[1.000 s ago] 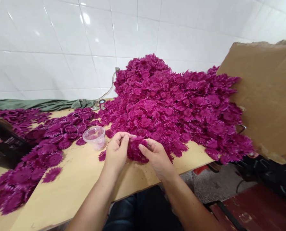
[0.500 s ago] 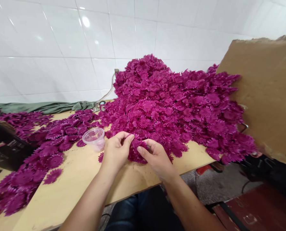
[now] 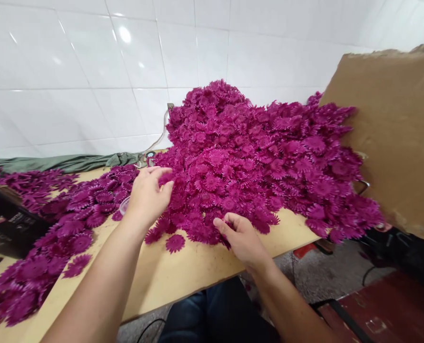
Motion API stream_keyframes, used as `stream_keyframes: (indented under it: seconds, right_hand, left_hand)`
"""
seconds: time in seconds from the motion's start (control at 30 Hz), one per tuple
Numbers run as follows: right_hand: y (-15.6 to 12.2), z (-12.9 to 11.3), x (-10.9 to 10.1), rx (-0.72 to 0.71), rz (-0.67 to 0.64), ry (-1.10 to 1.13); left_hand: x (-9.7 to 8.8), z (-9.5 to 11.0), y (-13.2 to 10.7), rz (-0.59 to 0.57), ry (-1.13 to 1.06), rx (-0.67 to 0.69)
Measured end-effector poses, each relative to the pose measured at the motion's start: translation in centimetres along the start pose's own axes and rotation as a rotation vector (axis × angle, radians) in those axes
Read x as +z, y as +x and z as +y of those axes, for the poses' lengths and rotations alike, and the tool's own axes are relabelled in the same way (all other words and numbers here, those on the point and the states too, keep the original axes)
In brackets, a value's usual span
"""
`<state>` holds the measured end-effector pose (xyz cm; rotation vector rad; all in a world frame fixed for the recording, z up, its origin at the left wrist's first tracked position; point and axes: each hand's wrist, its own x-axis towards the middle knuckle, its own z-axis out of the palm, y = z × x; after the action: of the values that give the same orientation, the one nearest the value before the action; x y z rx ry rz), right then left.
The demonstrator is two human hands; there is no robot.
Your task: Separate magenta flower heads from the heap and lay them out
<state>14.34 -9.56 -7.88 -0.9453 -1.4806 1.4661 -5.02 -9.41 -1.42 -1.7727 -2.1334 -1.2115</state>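
A big heap of magenta artificial flower heads (image 3: 229, 147) rises on the wooden table. My left hand (image 3: 149, 193) hovers at the heap's left edge, its thumb and fingers apart. Behind that wrist, most of a clear plastic cup (image 3: 123, 206) is hidden and only its rim shows. My right hand (image 3: 243, 238) is at the heap's front edge, thumb and forefinger pinched on a magenta flower, of which only a little shows. One loose flower head (image 3: 175, 243) lies on the wood between my hands.
More flowers (image 3: 69, 228) spread along the table's left side beside a black box (image 3: 8, 221). Green cloth (image 3: 62, 163) runs along the tiled wall. A large cardboard sheet (image 3: 393, 143) stands at the right. The table's front edge (image 3: 197, 288) is above my legs.
My left hand has left the flower it was handling with my right and moved up and left, in front of the cup. My right hand has shifted slightly right and down.
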Motion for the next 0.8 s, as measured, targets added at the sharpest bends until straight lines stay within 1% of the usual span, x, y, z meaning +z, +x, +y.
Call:
stream_keyframes:
  seconds: [0.03, 0.07, 0.13, 0.17, 0.2, 0.23, 0.27, 0.3, 0.37, 0.43, 0.5, 0.57, 0.63, 0.7, 0.8]
  right_hand:
    - [0.2, -0.1, 0.0, -0.003, 0.004, -0.007]
    - [0.3, -0.3, 0.0, -0.005, 0.008, -0.012]
    - [0.6, -0.5, 0.0, -0.007, 0.017, -0.005]
    - [0.8, -0.5, -0.1, -0.006, 0.022, 0.003]
    - [0.9, -0.4, -0.1, -0.007, 0.026, 0.012]
    - [0.9, -0.2, -0.1, -0.008, 0.027, 0.018]
    - [1.0, -0.1, -0.1, -0.012, 0.024, 0.028]
    - [1.1, 0.1, -0.1, -0.019, 0.022, 0.041]
    - [1.1, 0.4, 0.1, -0.038, 0.013, 0.095]
    - [1.1, 0.5, 0.3, -0.05, -0.008, 0.181]
    - [0.9, 0.4, 0.5, -0.046, -0.056, 0.264]
    - [0.6, 0.2, 0.7, -0.034, -0.116, 0.315]
    - [0.3, 0.0, 0.8, -0.035, -0.154, 0.332]
    - [0.1, -0.1, 0.9, -0.045, -0.162, 0.341]
    - [0.1, -0.2, 0.9, -0.047, -0.159, 0.368]
  left_hand:
    - [0.0, 0.1, -0.2, -0.027, 0.051, 0.022]
    - [0.0, 0.4, -0.6, -0.027, 0.07, 0.036]
    - [0.1, 1.2, -2.0, 0.011, -0.003, 0.053]
    - [0.3, 1.8, -2.9, 0.006, -0.075, 0.063]
    - [0.5, 2.3, -3.8, -0.026, -0.16, 0.074]
    - [0.8, 2.9, -4.8, -0.098, -0.237, 0.088]
    - [1.2, 3.4, -5.7, -0.204, -0.289, 0.119]
    - [1.6, 3.9, -6.5, -0.257, -0.32, 0.143]
    - [2.4, 4.4, -7.5, -0.295, -0.349, 0.131]
    - [3.0, 4.5, -7.6, -0.272, -0.376, 0.055]
    - [3.3, 4.3, -7.2, -0.238, -0.433, -0.05]
    - [3.4, 4.0, -6.7, -0.196, -0.54, -0.157]
    - [3.6, 3.8, -6.4, -0.152, -0.672, -0.232]
    - [3.8, 3.8, -6.4, -0.117, -0.768, -0.269]
    - [4.0, 4.1, -6.4, -0.109, -0.807, -0.282]
